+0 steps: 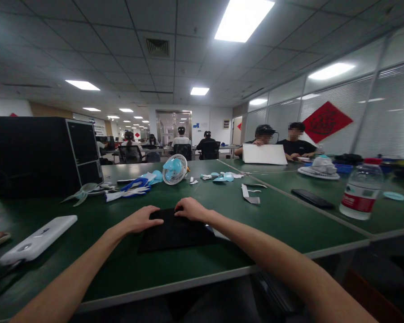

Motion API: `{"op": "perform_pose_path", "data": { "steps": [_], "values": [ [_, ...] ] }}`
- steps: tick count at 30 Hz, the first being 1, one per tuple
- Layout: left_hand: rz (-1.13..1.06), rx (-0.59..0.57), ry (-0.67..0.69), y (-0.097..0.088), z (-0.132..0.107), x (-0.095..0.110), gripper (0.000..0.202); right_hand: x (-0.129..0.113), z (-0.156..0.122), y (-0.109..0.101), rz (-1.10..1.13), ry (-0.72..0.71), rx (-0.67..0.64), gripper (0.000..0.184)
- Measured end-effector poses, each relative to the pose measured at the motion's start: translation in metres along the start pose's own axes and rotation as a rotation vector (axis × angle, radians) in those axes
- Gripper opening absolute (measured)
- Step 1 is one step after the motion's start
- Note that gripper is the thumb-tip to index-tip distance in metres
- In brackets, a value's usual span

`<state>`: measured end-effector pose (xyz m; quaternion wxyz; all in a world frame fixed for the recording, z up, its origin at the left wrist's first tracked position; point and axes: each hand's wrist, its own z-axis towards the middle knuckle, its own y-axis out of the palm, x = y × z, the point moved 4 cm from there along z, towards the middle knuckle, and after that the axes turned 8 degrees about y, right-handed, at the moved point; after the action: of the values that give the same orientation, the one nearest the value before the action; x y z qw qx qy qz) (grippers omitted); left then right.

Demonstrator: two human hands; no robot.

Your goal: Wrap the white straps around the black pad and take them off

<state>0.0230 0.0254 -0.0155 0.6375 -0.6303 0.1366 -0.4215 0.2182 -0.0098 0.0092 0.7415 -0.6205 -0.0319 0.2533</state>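
A flat black pad [175,233] lies on the green table [279,220] in front of me. My left hand [141,219] rests palm down on its far left corner, fingers stretched out. Over the pad's far edge lies my right hand [191,209], fingers curled down onto it. Neither hand lifts anything. Beyond the pad stand a small light blue fan [174,169] and scattered blue and white fan parts [131,186].
A white power bank [37,240] lies at the left, a big black box [40,152] behind it. A water bottle [361,189], a black phone [311,198] and a white fan base [319,168] sit on the right table. Two people sit at the far right, others further back.
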Motion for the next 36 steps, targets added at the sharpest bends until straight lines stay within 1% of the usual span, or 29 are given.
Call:
{"op": "perform_pose_path", "data": {
  "steps": [3,5,8,12,15,17,18,21,24,31,36],
  "values": [
    [-0.001,-0.006,-0.013,0.001,-0.002,0.002,0.075,0.013,-0.006,-0.01,-0.016,0.014,0.054,0.03],
    [-0.006,-0.005,-0.012,0.0,-0.003,0.002,0.074,0.034,-0.015,-0.025,-0.132,0.109,0.121,0.032],
    [-0.024,-0.023,0.01,0.001,-0.003,0.003,0.078,0.081,-0.038,-0.055,-0.356,0.346,0.195,0.029],
    [-0.046,-0.035,0.02,0.003,-0.002,0.003,0.083,0.149,-0.081,-0.088,-0.463,0.601,0.234,0.031],
    [-0.057,-0.036,0.005,0.004,-0.001,0.001,0.082,0.189,-0.11,-0.101,-0.502,0.761,0.226,0.041],
    [-0.053,-0.037,-0.004,0.004,0.0,0.0,0.082,0.207,-0.123,-0.104,-0.503,0.836,0.192,0.046],
    [-0.05,-0.036,-0.007,0.004,0.001,0.0,0.081,0.214,-0.126,-0.104,-0.497,0.862,0.17,0.045],
    [-0.044,-0.034,-0.009,0.004,0.001,-0.001,0.08,0.226,-0.129,-0.103,-0.478,0.902,0.11,0.034],
    [-0.048,-0.027,-0.011,0.004,0.001,0.0,0.079,0.228,-0.125,-0.101,-0.472,0.916,0.086,0.028],
    [-0.012,0.001,0.014,0.003,0.002,0.001,0.081,0.224,-0.125,-0.101,-0.489,0.916,0.083,0.028],
    [-0.005,-0.001,0.011,0.005,0.002,-0.001,0.082,0.221,-0.125,-0.102,-0.484,0.932,0.096,0.028]
  ]
}}
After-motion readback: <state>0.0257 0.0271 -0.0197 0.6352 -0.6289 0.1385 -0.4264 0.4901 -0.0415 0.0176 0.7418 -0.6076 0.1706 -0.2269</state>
